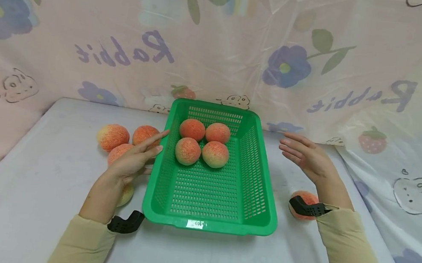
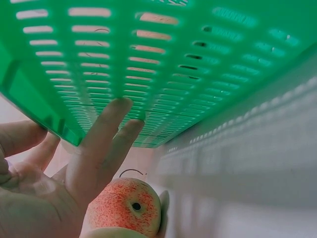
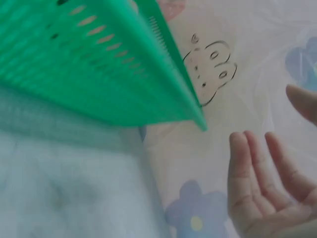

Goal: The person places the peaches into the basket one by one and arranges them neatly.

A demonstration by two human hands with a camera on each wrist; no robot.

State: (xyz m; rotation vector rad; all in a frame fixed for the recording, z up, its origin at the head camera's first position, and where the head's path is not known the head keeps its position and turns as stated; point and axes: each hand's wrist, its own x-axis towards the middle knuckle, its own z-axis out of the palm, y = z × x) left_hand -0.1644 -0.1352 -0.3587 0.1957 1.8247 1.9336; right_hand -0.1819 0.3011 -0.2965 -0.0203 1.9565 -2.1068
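A green plastic basket (image 1: pixel 201 224) with slotted walls stands mid-table, with several red-and-yellow peaches (image 1: pixel 215 154) in its far half. At its left side my left hand (image 1: pixel 132 162) touches the rim. Seen from the left wrist, extended fingers (image 2: pixel 106 144) lie against the slotted outer wall, and a peach (image 2: pixel 124 203) shows below them. My right hand (image 1: pixel 306 156) is off the basket's right side, its fingers extended and nothing in it. The right wrist view also has a gap between that hand (image 3: pixel 272 183) and the basket.
More peaches (image 1: pixel 114 137) lie left of the basket, partly hidden behind my left hand and wrist. One peach (image 1: pixel 305 203) sits on the right, overlapped by a black wrist strap. The white-covered table (image 1: pixel 34 198) meets a patterned curtain (image 1: pixel 218 63) at the back.
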